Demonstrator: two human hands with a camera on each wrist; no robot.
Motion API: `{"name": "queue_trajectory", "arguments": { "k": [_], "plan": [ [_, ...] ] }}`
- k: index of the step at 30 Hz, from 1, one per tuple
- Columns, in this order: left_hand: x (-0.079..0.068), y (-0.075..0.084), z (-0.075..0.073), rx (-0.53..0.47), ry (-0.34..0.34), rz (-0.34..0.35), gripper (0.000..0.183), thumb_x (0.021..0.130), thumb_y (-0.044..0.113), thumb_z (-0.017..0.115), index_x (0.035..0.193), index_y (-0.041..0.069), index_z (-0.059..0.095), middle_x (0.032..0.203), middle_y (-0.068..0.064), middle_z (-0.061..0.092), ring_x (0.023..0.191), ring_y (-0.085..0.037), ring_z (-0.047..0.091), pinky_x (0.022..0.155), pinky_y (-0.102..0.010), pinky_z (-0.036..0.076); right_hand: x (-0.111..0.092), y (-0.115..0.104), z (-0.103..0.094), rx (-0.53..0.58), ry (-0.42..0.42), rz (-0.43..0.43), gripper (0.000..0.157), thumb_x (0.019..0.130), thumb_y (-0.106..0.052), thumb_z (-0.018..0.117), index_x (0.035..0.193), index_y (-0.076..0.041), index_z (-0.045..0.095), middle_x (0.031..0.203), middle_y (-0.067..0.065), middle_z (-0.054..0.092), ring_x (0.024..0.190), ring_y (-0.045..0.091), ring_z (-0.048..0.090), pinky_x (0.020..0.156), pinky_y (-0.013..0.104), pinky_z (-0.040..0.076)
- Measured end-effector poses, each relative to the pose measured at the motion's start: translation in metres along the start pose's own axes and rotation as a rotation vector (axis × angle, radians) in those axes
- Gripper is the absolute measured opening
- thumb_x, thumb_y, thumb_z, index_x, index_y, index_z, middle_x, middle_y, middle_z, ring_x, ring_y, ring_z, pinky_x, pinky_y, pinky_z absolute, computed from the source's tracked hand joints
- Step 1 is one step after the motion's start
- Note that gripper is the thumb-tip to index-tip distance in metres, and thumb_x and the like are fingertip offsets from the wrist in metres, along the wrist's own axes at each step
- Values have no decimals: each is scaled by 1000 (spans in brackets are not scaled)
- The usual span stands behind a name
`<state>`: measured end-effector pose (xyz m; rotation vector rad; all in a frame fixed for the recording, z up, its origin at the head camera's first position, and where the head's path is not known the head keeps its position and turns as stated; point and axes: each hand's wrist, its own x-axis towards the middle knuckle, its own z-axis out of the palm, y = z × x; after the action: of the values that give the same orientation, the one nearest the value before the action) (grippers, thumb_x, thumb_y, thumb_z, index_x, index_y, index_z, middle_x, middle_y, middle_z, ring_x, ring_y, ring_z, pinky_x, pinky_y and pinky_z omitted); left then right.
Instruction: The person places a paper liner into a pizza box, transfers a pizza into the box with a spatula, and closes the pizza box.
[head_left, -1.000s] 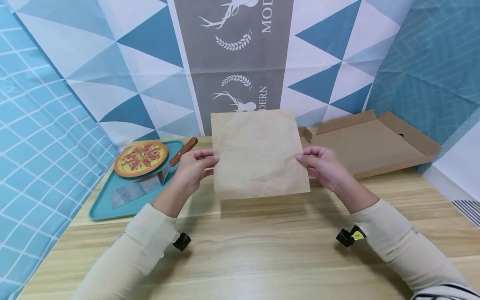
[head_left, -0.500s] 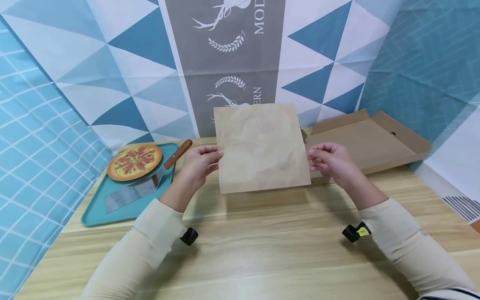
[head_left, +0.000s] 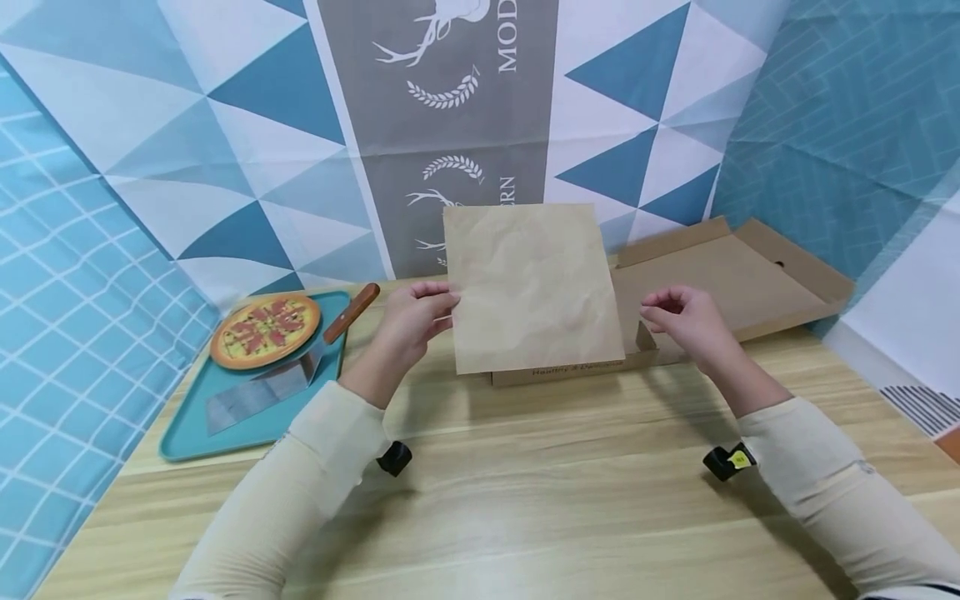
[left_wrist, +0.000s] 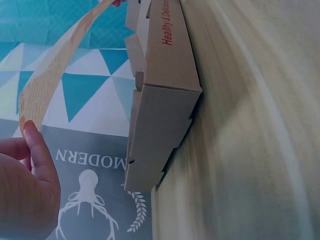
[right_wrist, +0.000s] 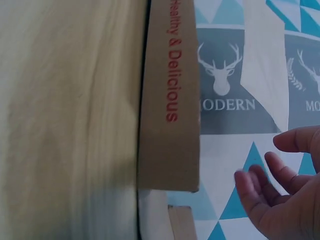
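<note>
A square sheet of tan paper (head_left: pixel 534 287) hangs above the cardboard pizza box (head_left: pixel 577 370) and covers much of it in the head view. My left hand (head_left: pixel 412 325) pinches the sheet's left edge between thumb and fingers; in the left wrist view the sheet (left_wrist: pixel 55 70) stretches away from that hand (left_wrist: pixel 30 185). To the right, my right hand (head_left: pixel 686 321) is apart from the sheet, with a gap between them. In the right wrist view this hand's (right_wrist: pixel 285 190) thumb and loosely bent fingers are spread, holding nothing, and the paper's corner (right_wrist: pixel 267 75) is near the thumb.
The box's lid (head_left: pixel 720 287) lies folded back to the right. On the left, a teal tray (head_left: pixel 183 433) bears a pizza (head_left: pixel 266 331) and a pizza server (head_left: pixel 281 379) with a wooden handle. A patterned backdrop (head_left: pixel 450 125) stands behind the wooden table (head_left: pixel 525 500).
My right hand has let go of the sheet's right edge and moved away to the right. The left hand still holds the sheet, and more of the box's front shows below it.
</note>
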<state>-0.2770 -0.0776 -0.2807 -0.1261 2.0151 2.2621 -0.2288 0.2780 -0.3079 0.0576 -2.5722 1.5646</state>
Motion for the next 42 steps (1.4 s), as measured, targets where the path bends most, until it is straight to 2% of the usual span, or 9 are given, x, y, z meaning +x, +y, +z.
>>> {"name": "queue_trajectory", "arguments": {
  "k": [2, 4, 7, 9, 12, 19, 26, 31, 42],
  "plan": [
    [4, 1, 6, 18, -8, 13, 12, 90, 2, 67, 101, 4, 63, 90, -4, 60, 76, -12, 59, 65, -21, 54, 0, 4, -2, -71, -10, 2, 34, 98, -15, 57, 119, 11, 54, 109, 18, 55, 94, 23, 54, 72, 17, 49],
    [8, 3, 11, 32, -11, 22, 12, 90, 1, 67, 102, 3, 63, 89, -4, 60, 76, -12, 58, 66, -22, 55, 1, 8, -3, -119, -41, 17, 37, 98, -16, 56, 124, 11, 51, 116, 23, 53, 101, 29, 52, 77, 22, 48],
    [14, 4, 20, 54, 2, 32, 13, 90, 0, 66, 102, 2, 64, 87, -5, 60, 74, -12, 58, 65, -24, 55, 2, 14, -3, -162, -125, 45, 49, 98, -18, 56, 134, 13, 43, 128, 29, 48, 115, 39, 47, 90, 38, 48],
    [19, 4, 24, 66, 15, 38, 13, 89, -1, 66, 102, 1, 64, 86, -5, 59, 72, -12, 58, 63, -24, 55, 2, 18, -2, -183, -190, 59, 59, 98, -21, 57, 141, 14, 34, 136, 33, 42, 123, 45, 42, 97, 51, 44],
    [27, 3, 30, 94, 41, 54, 13, 88, -3, 66, 101, 0, 65, 87, -5, 60, 69, -12, 58, 59, -23, 54, 3, 23, -1, -190, -254, 66, 72, 97, -25, 60, 145, 15, 23, 142, 36, 33, 128, 49, 37, 101, 59, 37],
    [45, 6, 38, 146, 99, 75, 12, 86, -7, 65, 97, -2, 65, 91, -7, 60, 60, -11, 59, 60, -26, 56, 0, 29, 3, -191, -309, 46, 77, 96, -22, 63, 144, 19, 18, 141, 41, 28, 126, 54, 34, 101, 61, 37],
    [57, 12, 51, 194, 106, 69, 16, 84, -9, 62, 99, -5, 66, 94, -11, 62, 57, -13, 60, 62, -28, 58, -1, 32, 6, -235, -303, 47, 75, 94, -20, 65, 143, 19, 22, 137, 40, 33, 125, 53, 36, 99, 61, 38],
    [61, 8, 61, 252, 96, 45, 14, 83, -12, 62, 96, -7, 64, 96, -13, 62, 58, -17, 63, 64, -34, 59, 0, 35, 7, -240, -302, 41, 75, 94, -19, 65, 143, 18, 22, 137, 40, 34, 123, 53, 38, 98, 60, 40],
    [60, -2, 72, 528, 103, 20, 16, 78, -9, 68, 91, 0, 67, 95, -13, 64, 53, -18, 66, 56, -28, 57, -1, 36, 7, -241, -296, 42, 73, 96, -23, 63, 143, 17, 24, 138, 40, 34, 124, 53, 38, 98, 60, 40]
  ]
}}
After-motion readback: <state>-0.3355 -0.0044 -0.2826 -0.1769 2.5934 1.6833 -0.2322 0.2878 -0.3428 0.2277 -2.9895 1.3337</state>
